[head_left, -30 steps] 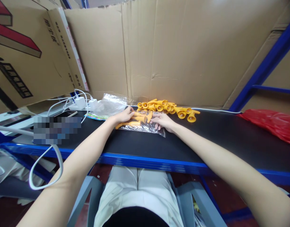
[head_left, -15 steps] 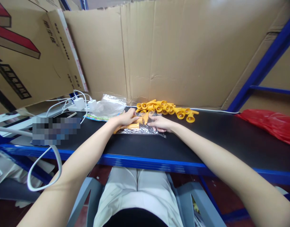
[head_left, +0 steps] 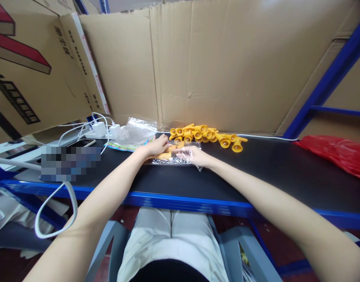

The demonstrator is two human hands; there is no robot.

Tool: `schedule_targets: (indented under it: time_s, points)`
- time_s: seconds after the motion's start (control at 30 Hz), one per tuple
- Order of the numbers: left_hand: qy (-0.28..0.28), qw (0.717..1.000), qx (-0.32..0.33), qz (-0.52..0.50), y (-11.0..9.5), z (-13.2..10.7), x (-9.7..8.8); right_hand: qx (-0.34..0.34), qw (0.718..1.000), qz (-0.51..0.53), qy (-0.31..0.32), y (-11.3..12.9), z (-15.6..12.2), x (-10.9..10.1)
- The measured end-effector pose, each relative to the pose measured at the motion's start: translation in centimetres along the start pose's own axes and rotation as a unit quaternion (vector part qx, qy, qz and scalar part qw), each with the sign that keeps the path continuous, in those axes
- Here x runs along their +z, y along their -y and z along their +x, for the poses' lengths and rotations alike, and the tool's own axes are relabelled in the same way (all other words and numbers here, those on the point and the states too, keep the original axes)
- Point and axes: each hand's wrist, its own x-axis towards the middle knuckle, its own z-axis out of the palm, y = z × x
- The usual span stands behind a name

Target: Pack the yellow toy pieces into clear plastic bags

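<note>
- Both hands met on a clear bag [head_left: 182, 160] lying on the black worktop [head_left: 256, 168].
- Left hand [head_left: 156, 147] covered its left end; whether it pinched could not be told.
- Right hand [head_left: 194, 154] lay flat on it, fingers spread.
- Yellow pieces [head_left: 207, 135] sat piled just behind.

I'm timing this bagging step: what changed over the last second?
The right hand slid left over the clear bag, closing toward the left hand; the yellow pieces in the bag now sit bunched tighter between them. Both hands were on the bag throughout. The loose yellow pile, red bag and chargers stayed put.
</note>
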Motion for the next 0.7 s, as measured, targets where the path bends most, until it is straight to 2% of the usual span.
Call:
schedule_targets:
  time_s: [0.1, 0.3, 0.53, 0.7]
  points:
    - [0.003, 1.000, -0.006, -0.011, -0.01, 0.02, -0.06, -0.001, 0.998, -0.006, 0.060, -0.15, 0.11, -0.06]
    - [0.008, 1.000, -0.005, -0.020, 0.20, 0.17, -0.08, 0.006, 0.994, -0.026, 0.106, -0.22, 0.29, -0.59]
    - [0.005, 1.000, -0.017, -0.006, -0.58, -0.23, -0.37, -0.042, 0.994, 0.009, 0.097, -0.60, 0.45, -0.30]
    - [-0.012, 1.000, -0.017, -0.023, -0.29, -0.18, -0.11, -0.033, 0.994, 0.038, 0.101, -0.68, 0.45, 0.00]
